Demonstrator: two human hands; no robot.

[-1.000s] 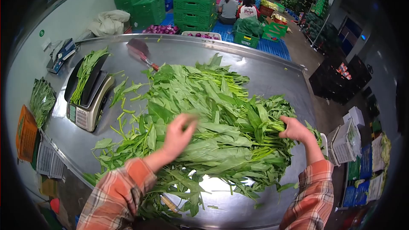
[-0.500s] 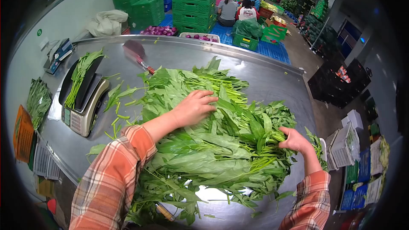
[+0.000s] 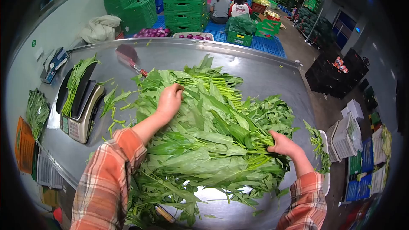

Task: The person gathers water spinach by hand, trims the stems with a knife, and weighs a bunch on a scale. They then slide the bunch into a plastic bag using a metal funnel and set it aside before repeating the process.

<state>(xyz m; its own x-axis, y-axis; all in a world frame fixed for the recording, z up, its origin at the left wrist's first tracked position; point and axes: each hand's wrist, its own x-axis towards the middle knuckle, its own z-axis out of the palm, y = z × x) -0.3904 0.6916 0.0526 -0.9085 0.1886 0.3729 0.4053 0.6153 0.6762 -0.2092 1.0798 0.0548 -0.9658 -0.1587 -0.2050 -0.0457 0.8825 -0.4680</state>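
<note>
A broad heap of water spinach (image 3: 200,145) covers the middle of the metal table, its leaves mostly to the left and its cut stems to the right. My right hand (image 3: 282,144) is closed around the stem ends of a bunch at the heap's right side. On the leafy upper left part rests my left hand (image 3: 171,100), its fingers bent together over the leaves; its fingertips are partly hidden. Behind the heap lies a wide-bladed cleaver (image 3: 127,55) with a red handle. A wooden-handled tool (image 3: 165,214) pokes out from under the near leaves.
A digital scale (image 3: 79,123) at the left carries a water spinach bunch (image 3: 76,85). Loose stem pieces lie beside it. A white container (image 3: 325,179) stands at the right edge. Beyond the table are green crates (image 3: 185,4), purple onions (image 3: 151,33) and several seated people.
My left hand has slid left across the leaves and its fingers have drawn together. My right hand has moved slightly left and down with the stems. The view has shifted slightly.
</note>
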